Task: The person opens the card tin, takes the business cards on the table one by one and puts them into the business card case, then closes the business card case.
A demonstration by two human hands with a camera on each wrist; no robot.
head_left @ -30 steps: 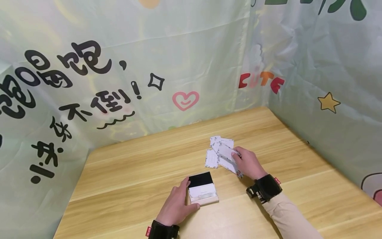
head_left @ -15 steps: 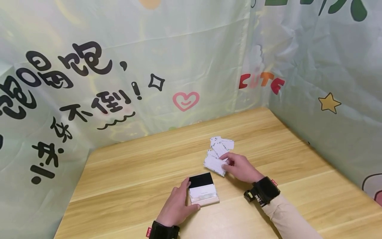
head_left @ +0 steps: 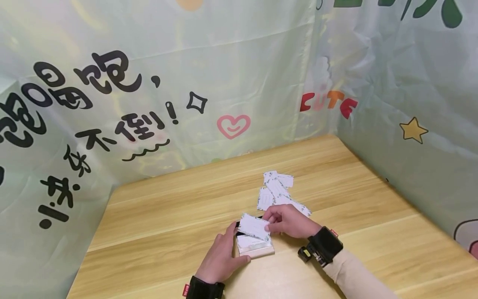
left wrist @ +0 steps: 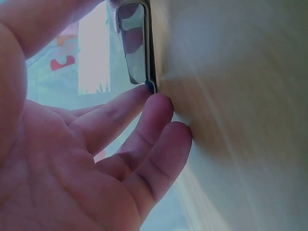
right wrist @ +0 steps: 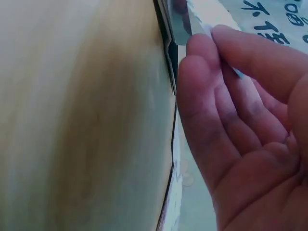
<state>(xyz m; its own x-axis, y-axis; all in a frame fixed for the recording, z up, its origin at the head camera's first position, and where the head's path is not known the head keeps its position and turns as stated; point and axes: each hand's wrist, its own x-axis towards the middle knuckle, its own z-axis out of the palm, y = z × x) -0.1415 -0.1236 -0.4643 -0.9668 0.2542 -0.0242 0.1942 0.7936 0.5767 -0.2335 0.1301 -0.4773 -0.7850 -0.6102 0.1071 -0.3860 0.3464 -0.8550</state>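
White with a leafy printed border, a card (head_left: 254, 226) lies tilted over a flat case (head_left: 262, 251) at the lower centre of the head view; whether the two touch cannot be told. The grip of the right hand (head_left: 293, 222) is together, thumb and fingers pinching the card's right end. The case shows a black inner face above and a stack of white cards (head_left: 247, 242) below. The left hand (head_left: 224, 255) grips the case from its left side, thumb at the lower edge, fingertips at the upper left. Just above, right of centre, loose cards (head_left: 277, 189) overlap on a wood-grain tabletop (head_left: 168, 216). Black wrist bands are worn on both arms. Behind, pale printed fabric (head_left: 261, 62) bears a pink heart (head_left: 233, 129) near the upper centre.
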